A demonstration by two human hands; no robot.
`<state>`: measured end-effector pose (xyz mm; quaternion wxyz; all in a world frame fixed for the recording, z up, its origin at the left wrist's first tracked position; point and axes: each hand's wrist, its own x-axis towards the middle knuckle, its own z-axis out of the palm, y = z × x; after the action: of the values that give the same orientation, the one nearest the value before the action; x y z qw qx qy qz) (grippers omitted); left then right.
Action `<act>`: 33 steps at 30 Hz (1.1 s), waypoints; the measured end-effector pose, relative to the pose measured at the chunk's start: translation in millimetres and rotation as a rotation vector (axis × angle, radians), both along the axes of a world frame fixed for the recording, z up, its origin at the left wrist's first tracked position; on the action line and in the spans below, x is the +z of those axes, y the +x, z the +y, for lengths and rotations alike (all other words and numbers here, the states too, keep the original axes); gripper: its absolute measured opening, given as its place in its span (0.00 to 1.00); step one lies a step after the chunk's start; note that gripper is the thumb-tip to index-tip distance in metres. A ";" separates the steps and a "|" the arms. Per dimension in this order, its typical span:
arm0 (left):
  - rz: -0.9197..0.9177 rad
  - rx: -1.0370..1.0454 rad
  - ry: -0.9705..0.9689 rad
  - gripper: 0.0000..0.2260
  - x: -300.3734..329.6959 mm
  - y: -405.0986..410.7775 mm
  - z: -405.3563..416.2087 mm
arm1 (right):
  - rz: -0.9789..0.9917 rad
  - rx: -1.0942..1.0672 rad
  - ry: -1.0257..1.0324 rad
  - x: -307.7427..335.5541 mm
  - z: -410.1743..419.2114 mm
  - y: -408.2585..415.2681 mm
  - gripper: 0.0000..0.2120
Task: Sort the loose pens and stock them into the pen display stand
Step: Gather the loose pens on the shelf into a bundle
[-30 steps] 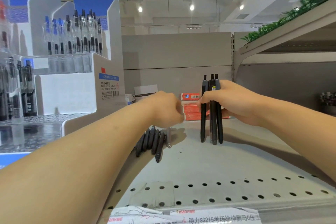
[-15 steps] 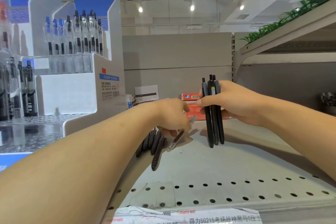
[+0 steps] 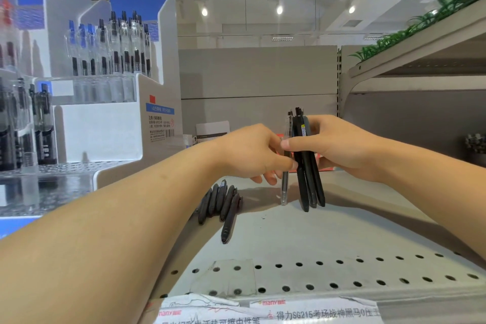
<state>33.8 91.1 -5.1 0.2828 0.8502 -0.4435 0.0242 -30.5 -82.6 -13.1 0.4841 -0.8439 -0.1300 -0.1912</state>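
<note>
My right hand [image 3: 339, 144] grips a bundle of black pens [image 3: 309, 184] upright above the grey shelf [image 3: 342, 239]. My left hand [image 3: 249, 152] pinches a clear-barrelled pen [image 3: 284, 189] and holds it upright against the left side of that bundle, fingertips touching my right thumb. Several loose black pens [image 3: 221, 202] lie in a row on the shelf below my left wrist. The white pen display stand [image 3: 110, 126] rises at the left, its tiers holding several clear pens with black and blue caps.
A red-orange box [image 3: 326, 166] sits behind my hands, a white box [image 3: 213, 130] left of it. A perforated strip runs along the shelf's front edge [image 3: 315, 273], with a torn paper label below. An upper shelf [image 3: 420, 42] with green plastic plants hangs at the right.
My left hand picked the clear pen up from the pile, turned it upright and brought it to the bundle. My right hand lifted the bundle slightly off the shelf.
</note>
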 end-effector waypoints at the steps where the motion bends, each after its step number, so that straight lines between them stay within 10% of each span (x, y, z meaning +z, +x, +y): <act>1: 0.008 0.004 -0.001 0.06 0.5 -0.1 -0.4 | -0.011 -0.020 -0.019 0.0 -0.4 0.9 0.10; 5: -0.055 0.124 0.052 0.07 5.1 5.8 5.1 | -0.029 -0.067 -0.019 1.0 -3.9 3.4 0.05; 10: -0.331 0.390 0.556 0.15 -1.5 16.4 16.0 | 0.000 -0.062 0.027 0.2 -4.0 4.7 0.03; 18: -0.206 0.350 0.718 0.17 -5.2 6.7 3.9 | 0.015 -0.033 0.039 1.2 -2.7 4.0 0.06; 33: -0.255 0.206 -0.382 0.06 13.5 1.2 4.9 | 0.045 0.090 0.089 0.3 -3.1 0.9 0.06</act>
<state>35.0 96.0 8.5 0.3761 0.8121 -0.3741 0.2431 -29.6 -85.7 -12.9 0.5321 -0.8189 -0.1485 -0.1556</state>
